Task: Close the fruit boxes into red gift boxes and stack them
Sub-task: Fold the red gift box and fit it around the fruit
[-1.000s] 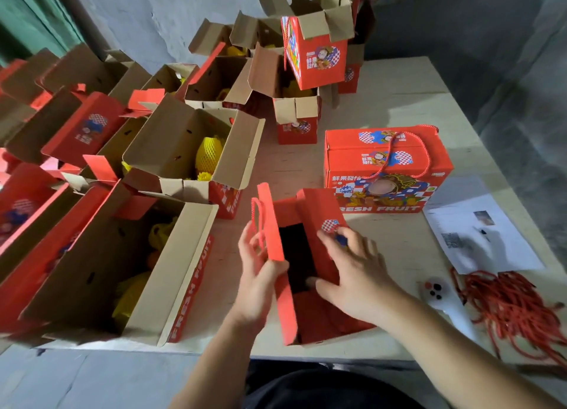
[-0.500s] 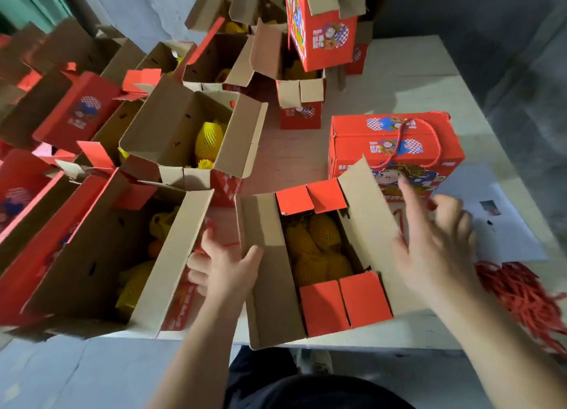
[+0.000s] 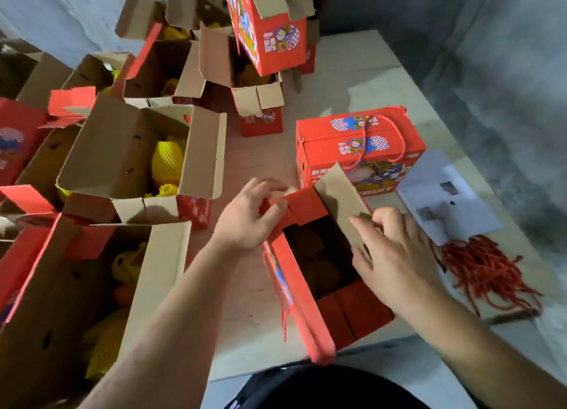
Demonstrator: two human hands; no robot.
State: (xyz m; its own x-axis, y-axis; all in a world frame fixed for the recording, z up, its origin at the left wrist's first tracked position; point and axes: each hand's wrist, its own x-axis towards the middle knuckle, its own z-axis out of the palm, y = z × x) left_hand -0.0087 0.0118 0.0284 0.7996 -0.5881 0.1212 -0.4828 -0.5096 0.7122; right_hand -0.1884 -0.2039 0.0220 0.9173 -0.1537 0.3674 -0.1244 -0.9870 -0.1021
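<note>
Open red gift box (image 3: 352, 310), table's near edge (image 3: 245, 365): left hand (image 3: 248, 215) pinches its far red end flap (image 3: 302, 204); right hand (image 3: 395, 258), fingers straight, presses brown side flap (image 3: 343, 203). Closed gift box (image 3: 359, 147) just behind.

A pale counter (image 3: 365, 71) carries the lot; a closed red gift box (image 3: 359, 147) with a cord handle stands right of middle; open fruit boxes (image 3: 138, 154) crowd its left side; one open box (image 3: 322, 264) sits at the near edge; printed paper sheets (image 3: 445, 200) and a bundle of red cords (image 3: 487, 267) lie on the right.
</note>
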